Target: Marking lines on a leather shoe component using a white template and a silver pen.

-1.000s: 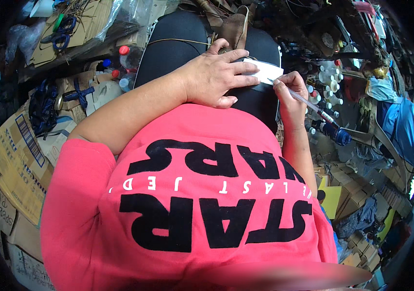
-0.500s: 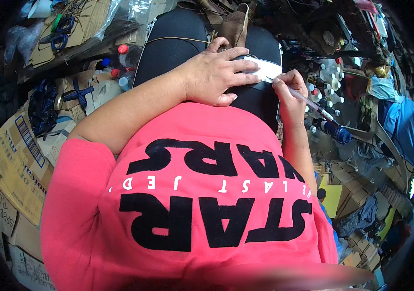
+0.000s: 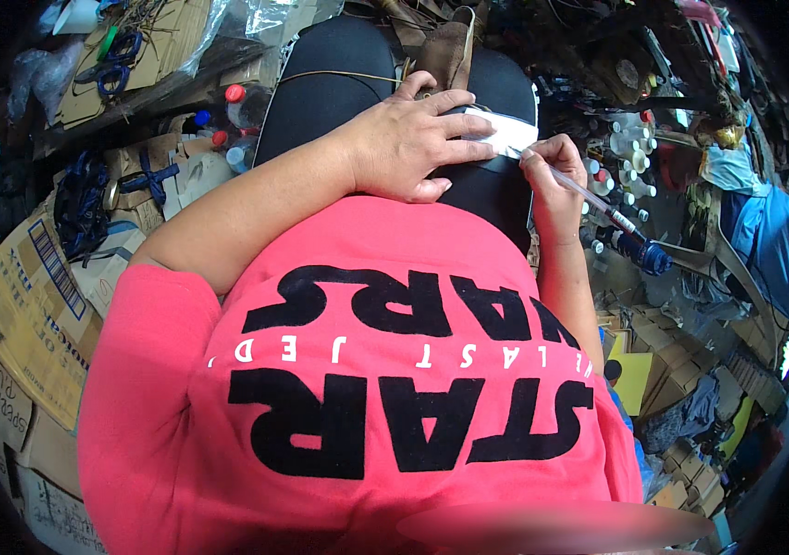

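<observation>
My left hand (image 3: 418, 143) lies flat on my dark-clothed thighs with its fingers spread. Its fingertips press on the near side of a white strip (image 3: 505, 132), perhaps paper or card, which rests on my right thigh; the part under the fingers is hidden. In my right hand (image 3: 554, 176) a slim pen (image 3: 595, 199) with a clear barrel is pinched, its tip close to the strip's right end. Whether the tip touches cannot be made out. A brown leather-like piece (image 3: 448, 54) stands between my knees, just beyond the left hand.
Flattened cardboard boxes (image 3: 38, 319) are piled at the left. Several capped plastic bottles (image 3: 630, 153) stand at the right, beside a blue cloth (image 3: 764, 240). Blue-handled scissors (image 3: 115, 81) lie on cardboard at the far left. A thin cord (image 3: 334, 73) crosses my left thigh.
</observation>
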